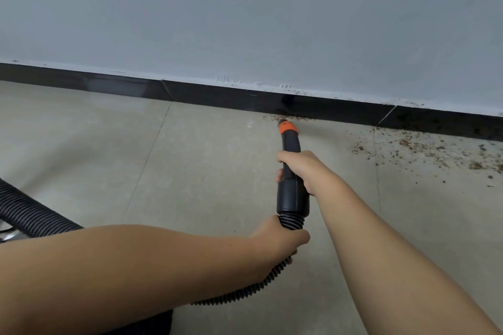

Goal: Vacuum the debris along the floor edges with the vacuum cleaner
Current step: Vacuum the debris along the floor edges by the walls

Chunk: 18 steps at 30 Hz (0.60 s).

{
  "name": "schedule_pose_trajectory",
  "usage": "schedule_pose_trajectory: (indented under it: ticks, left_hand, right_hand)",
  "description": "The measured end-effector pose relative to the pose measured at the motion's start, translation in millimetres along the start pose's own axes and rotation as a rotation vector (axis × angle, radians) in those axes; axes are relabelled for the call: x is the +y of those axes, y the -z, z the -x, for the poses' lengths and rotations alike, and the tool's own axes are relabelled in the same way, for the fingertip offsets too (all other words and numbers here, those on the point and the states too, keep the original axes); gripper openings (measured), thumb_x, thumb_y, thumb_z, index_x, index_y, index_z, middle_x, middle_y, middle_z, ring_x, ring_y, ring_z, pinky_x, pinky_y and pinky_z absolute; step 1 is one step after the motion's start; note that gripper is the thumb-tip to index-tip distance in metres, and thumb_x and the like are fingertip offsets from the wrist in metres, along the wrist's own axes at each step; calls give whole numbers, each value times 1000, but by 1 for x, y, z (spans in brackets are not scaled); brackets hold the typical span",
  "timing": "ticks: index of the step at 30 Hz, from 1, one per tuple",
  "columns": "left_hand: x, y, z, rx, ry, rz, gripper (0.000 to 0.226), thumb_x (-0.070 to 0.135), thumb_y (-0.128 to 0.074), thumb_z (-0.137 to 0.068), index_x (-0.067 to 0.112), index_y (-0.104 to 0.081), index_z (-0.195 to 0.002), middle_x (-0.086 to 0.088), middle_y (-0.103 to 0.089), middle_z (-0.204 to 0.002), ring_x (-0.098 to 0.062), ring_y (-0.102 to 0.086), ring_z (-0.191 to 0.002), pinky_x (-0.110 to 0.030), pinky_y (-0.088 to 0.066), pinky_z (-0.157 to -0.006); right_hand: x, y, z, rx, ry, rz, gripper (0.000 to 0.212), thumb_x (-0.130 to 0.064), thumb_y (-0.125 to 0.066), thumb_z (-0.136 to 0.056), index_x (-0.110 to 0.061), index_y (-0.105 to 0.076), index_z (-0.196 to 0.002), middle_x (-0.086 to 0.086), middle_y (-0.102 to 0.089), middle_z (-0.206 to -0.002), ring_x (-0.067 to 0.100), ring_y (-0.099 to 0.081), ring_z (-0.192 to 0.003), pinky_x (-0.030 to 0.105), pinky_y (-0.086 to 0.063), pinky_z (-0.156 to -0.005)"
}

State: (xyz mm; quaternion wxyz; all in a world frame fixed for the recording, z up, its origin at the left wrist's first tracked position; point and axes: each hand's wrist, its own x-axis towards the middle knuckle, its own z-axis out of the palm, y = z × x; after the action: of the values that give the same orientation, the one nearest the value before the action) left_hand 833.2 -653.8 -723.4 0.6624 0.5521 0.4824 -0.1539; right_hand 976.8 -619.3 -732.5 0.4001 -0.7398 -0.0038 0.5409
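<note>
A tiled floor was seen from above, where it met a pale grey wall edged by a black skirting board. That skirting board was taken as the landmark.

A black vacuum nozzle with an orange tip was pointed at the foot of the skirting board, the tip set right at the board's base. A thin line of brown debris lay along the board's bottom edge, just past the tip — it could not be told whether the tip touched it. More debris — scattered crumbs — was spread over the floor near the board, well to the right of the nozzle.

The nozzle's rigid black tube was gripped by the right hand, fingers curled round it, the arm stretched out toward the board. Farther back from the board, the ribbed black hose was held by the left hand, closed round it just behind the point where the hose joined the tube. From that hand the hose trailed away from the board, passed under the left forearm, and another stretch of it was seen at the far left edge, well away from the board.
</note>
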Motion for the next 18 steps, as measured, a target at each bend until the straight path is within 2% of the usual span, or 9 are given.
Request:
schedule_pose_trajectory:
  ticks: [5, 8, 11, 14, 18]
  left_hand:
    - [-4, 23, 0, 81, 6, 44, 12, 16, -60, -79, 14, -49, -83, -3, -53, -67, -14, -50, -51, -19, -43, -49]
    - [-6, 27, -2, 83, 2, 40, 11, 14, -60, -80, 14, -49, -84, -3, -52, -67, -15, -50, -53, -22, -45, -54]
    - [-4, 20, -5, 50, -8, 10, 11, 15, -60, -79, 15, -50, -84, -3, -52, -68, -16, -50, -56, -27, -46, -61]
    - [1, 6, -9, -23, -27, -9, 12, 14, -59, -79, 16, -48, -82, -2, -49, -67, -15, -48, -57, -25, -45, -57]
    - [8, -19, -13, -98, -32, -51, 13, 15, -59, -78, 16, -48, -84, -3, -48, -68, -16, -47, -57, -27, -45, -59]
  right_hand:
    - [-12, -32, -6, -75, 33, 40, 21, -11, -60, -83, -7, -49, -100, 8, -62, -57, 17, -61, -40, 25, -49, -48]
    - [-12, -37, -7, -79, 35, 47, 26, -12, -60, -83, -7, -50, -106, 8, -63, -63, 17, -61, -44, 26, -50, -50]
    - [-8, -25, -7, -40, 30, 38, 26, -13, -60, -83, -6, -51, -106, 7, -63, -59, 18, -62, -44, 27, -51, -53]
    - [-2, -1, -6, 19, 17, 0, 22, -13, -60, -82, -7, -50, -101, 7, -63, -58, 17, -61, -41, 25, -49, -49]
    - [10, 36, -1, 95, -5, -79, 20, -13, -61, -82, -6, -53, -99, 6, -62, -54, 18, -61, -43, 28, -51, -53]
